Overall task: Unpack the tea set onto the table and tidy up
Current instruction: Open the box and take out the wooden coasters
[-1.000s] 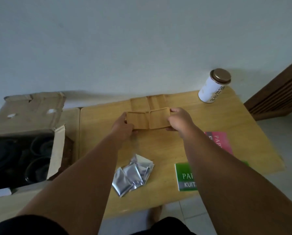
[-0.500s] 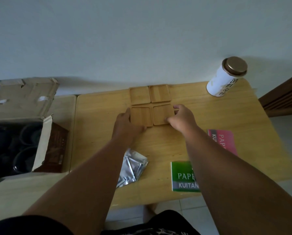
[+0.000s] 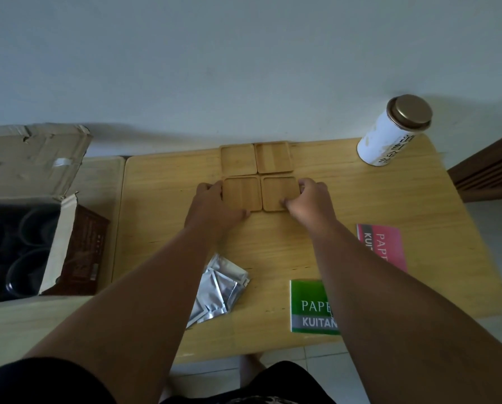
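Several square wooden coasters lie in a two-by-two block at the far middle of the wooden table (image 3: 419,205). My left hand (image 3: 214,207) grips the near-left coaster (image 3: 242,193) by its left edge and front corner. My right hand (image 3: 308,199) grips the near-right coaster (image 3: 279,191) by its right edge and front. Both coasters rest flat on the table. The far-left coaster (image 3: 238,158) and far-right coaster (image 3: 274,156) lie untouched behind them. An open cardboard box (image 3: 31,158) at the left holds dark round cups (image 3: 31,225).
A white tea tin (image 3: 389,135) with a bronze lid stands at the far right corner. Silver foil sachets (image 3: 220,290) lie near the front, partly under my left arm. A green booklet (image 3: 308,304) and a pink booklet (image 3: 387,243) lie at the right. Wooden slats (image 3: 489,167) border the right.
Both hands lowered the two near coasters from the air onto the table, against the far pair. The view has shifted closer.
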